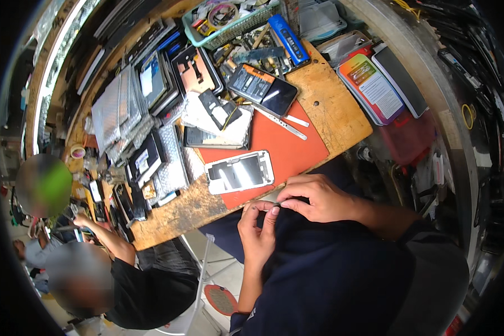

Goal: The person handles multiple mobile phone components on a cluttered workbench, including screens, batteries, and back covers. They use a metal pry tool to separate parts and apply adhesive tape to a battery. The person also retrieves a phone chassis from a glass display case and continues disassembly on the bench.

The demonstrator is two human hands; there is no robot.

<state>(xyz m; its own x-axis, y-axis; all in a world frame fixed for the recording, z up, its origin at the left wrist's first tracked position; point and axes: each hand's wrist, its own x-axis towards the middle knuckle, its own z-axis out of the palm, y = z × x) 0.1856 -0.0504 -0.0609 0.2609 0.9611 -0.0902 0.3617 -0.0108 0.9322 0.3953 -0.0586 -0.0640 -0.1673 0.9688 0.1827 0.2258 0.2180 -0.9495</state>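
Both hands meet at the bench (341, 120) edge: left hand (259, 232) and right hand (319, 197) each in a pinched grip on something small, seemingly a thin strip, just below the phone frame (239, 172).

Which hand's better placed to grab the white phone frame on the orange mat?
Left, probably. The left hand sits almost directly below the white phone frame on the orange mat; the right hand is pinching a small dark piece against the lap, further to the side.
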